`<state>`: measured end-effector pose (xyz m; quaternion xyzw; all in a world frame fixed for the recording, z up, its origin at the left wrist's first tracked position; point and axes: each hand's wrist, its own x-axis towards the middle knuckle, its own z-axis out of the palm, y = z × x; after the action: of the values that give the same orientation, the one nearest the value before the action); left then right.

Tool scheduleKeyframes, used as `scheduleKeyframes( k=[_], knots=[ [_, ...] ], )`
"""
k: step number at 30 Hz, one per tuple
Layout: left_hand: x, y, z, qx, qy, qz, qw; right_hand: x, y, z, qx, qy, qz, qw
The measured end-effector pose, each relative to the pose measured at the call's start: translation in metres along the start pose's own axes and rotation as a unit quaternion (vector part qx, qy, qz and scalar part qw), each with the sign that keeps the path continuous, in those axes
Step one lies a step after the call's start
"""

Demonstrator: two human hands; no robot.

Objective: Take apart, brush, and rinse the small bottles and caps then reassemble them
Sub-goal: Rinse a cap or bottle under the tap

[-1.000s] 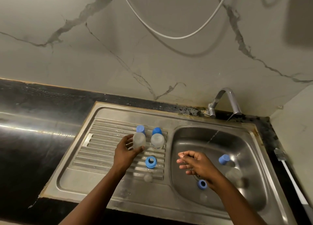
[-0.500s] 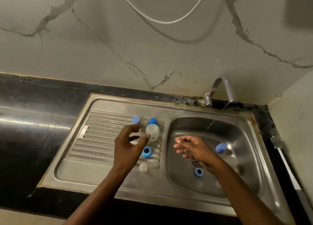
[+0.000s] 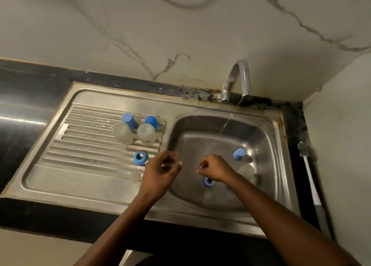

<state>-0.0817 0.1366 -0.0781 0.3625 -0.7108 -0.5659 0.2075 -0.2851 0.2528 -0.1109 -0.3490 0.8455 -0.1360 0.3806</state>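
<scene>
Hovering right hand, curled, hold unclear, is nearest the cap at its near side; left hand slack, empty

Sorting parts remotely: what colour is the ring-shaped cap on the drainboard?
Blue. The ring-shaped cap shows best in the head view, lying on the drainboard.

Two frosted bottles, blue caps on drainboard

Dim, warm light; glare streak on counter; soft blur, wide-angle bowing.
</scene>
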Motion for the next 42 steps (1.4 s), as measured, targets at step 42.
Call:
scheduleKeyframes(
  k=[42],
  knots=[
    [0.096,0.078,0.110,0.048,-0.077,0.067,0.994,0.026,0.031,-0.124,0.519,0.187,-0.079,0.830]
  ],
)
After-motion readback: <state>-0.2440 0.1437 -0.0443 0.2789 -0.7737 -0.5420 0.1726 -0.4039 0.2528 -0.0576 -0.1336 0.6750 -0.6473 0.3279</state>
